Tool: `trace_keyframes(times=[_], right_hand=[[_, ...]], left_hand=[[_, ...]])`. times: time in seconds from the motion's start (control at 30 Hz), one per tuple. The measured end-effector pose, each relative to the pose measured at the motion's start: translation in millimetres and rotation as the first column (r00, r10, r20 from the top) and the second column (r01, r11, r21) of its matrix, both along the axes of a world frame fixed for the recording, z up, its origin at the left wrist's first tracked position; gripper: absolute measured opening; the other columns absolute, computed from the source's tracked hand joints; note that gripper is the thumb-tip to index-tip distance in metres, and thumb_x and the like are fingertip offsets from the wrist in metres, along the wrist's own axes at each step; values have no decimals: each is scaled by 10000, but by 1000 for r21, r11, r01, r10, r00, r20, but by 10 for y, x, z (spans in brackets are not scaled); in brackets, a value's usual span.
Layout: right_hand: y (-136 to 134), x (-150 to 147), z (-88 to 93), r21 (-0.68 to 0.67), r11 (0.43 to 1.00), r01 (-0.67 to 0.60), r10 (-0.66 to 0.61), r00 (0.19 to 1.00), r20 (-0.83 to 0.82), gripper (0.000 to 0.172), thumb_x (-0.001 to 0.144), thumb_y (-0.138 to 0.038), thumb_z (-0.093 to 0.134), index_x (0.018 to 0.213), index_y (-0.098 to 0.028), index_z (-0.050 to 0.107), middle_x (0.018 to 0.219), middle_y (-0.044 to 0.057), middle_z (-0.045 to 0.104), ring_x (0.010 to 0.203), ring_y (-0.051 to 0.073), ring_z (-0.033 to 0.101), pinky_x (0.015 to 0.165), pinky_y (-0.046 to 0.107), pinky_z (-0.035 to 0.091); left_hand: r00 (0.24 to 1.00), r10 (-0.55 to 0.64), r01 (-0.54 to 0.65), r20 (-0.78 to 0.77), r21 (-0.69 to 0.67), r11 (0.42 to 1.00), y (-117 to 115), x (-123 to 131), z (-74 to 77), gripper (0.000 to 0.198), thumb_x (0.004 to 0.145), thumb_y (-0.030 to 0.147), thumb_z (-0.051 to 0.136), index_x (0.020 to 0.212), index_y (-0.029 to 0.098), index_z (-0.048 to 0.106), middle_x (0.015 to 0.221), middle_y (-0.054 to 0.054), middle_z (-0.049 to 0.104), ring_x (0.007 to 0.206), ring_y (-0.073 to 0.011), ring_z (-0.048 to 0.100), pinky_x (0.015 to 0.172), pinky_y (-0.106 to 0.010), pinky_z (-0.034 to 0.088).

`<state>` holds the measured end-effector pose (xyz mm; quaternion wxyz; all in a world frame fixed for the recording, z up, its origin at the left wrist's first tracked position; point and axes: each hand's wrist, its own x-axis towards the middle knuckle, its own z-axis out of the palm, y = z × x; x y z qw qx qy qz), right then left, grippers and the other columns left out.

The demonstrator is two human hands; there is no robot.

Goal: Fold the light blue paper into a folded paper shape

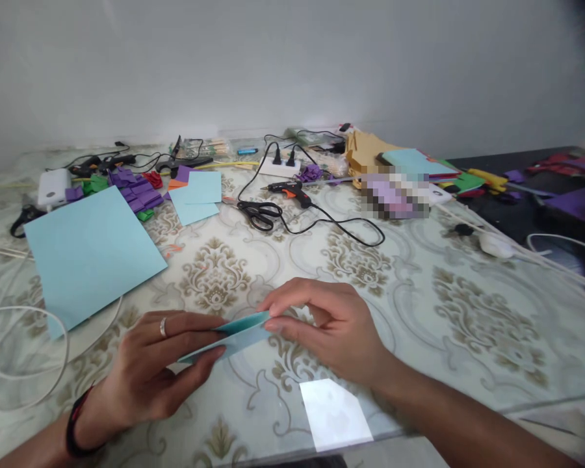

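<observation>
A small folded light-blue paper piece [234,335] lies low over the patterned table between both hands. My left hand [153,370], with a ring on one finger, pinches its left part, fingers pressed along the fold. Its right end is pinched by the closed fingertips of my right hand [334,331]. A large light-blue paper sheet [90,253] lies flat to the left.
Two smaller blue squares [197,195], purple folded paper pieces [136,188], black scissors [260,213], a glue gun [290,190] with its black cord, a power strip [285,168] and stacks of coloured paper [409,166] lie further back. A white cable [39,351] loops at left. The glass edge runs along the front.
</observation>
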<state>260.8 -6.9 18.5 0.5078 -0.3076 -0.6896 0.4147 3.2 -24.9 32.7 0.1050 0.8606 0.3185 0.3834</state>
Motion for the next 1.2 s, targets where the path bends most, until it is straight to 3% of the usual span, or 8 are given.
trace_keyframes(times=[0.17, 0.4, 0.57, 0.67, 0.8, 0.97, 1.07, 1.2], right_hand=[[39, 10, 41, -9, 1000, 12, -11, 994, 113, 66, 893, -186, 792, 848, -228, 769, 865, 17, 784, 775, 147, 737, 706, 255, 580], [32, -46, -28, -314, 950, 3, -44, 991, -125, 145, 809, -259, 867, 904, -256, 758, 904, 0, 767, 858, 156, 718, 791, 278, 574], [23, -81, -14, -487, 873, -16, -52, 991, -126, 208, 699, -341, 944, 776, -232, 784, 766, -2, 744, 711, 149, 657, 654, 269, 533], [-4, -99, 13, -506, 862, -38, -41, 989, -144, 201, 686, -324, 952, 760, -228, 791, 740, -9, 736, 684, 136, 632, 635, 258, 508], [-33, -107, 75, -523, 847, -97, -3, 982, -186, 188, 707, -328, 940, 752, -225, 789, 723, -16, 717, 673, 128, 628, 634, 252, 510], [-30, -59, 144, -360, 926, -113, 25, 971, -239, 151, 757, -333, 916, 777, -238, 799, 732, -11, 711, 676, 129, 643, 634, 257, 524], [-16, -27, 206, -199, 977, -76, 28, 972, -234, 99, 799, -318, 892, 808, -253, 818, 757, 6, 728, 709, 141, 664, 647, 267, 528], [32, 12, 393, -14, 1000, -20, 17, 982, -190, 28, 850, -249, 851, 867, -259, 831, 776, 12, 743, 719, 145, 676, 649, 272, 528]], left_hand=[[996, 52, -46, -76, 81, 996, 25, -26, 6, 173, 895, 142, 723, 1015, 266, 741, 993, 22, 838, 730, -174, 792, 676, -251, 643], [992, 107, -99, -61, 117, 988, -37, -13, -7, 180, 930, 152, 696, 1065, 268, 723, 1007, 5, 834, 747, -164, 795, 699, -280, 670], [990, 127, -122, -67, 78, 989, -87, 24, -52, 190, 927, 157, 707, 1074, 275, 731, 1032, 2, 826, 773, -160, 803, 675, -246, 659], [996, 1, -8, -89, -81, 997, -82, 29, -12, 280, 923, 162, 714, 1187, 256, 701, 1146, -29, 799, 886, -163, 804, 751, -209, 656], [977, -137, 75, -164, -337, 939, -120, -25, 134, 444, 957, 272, 675, 1389, 323, 586, 1379, -54, 702, 1149, -215, 748, 956, -280, 638], [972, -152, 79, -180, -360, 930, -169, 28, 427, 554, 968, 419, 647, 1493, 352, 483, 1495, -64, 616, 1316, -279, 654, 1058, -370, 599], [973, -100, 30, -209, -312, 949, -122, 201, 619, 430, 967, 287, 677, 1382, 334, 575, 1369, -33, 699, 1196, -195, 717, 1032, -286, 594], [994, -61, 46, -95, -154, 987, -14, 443, 814, 193, 982, 169, 659, 1149, 262, 685, 1168, -19, 778, 993, -105, 758, 892, -165, 594]])
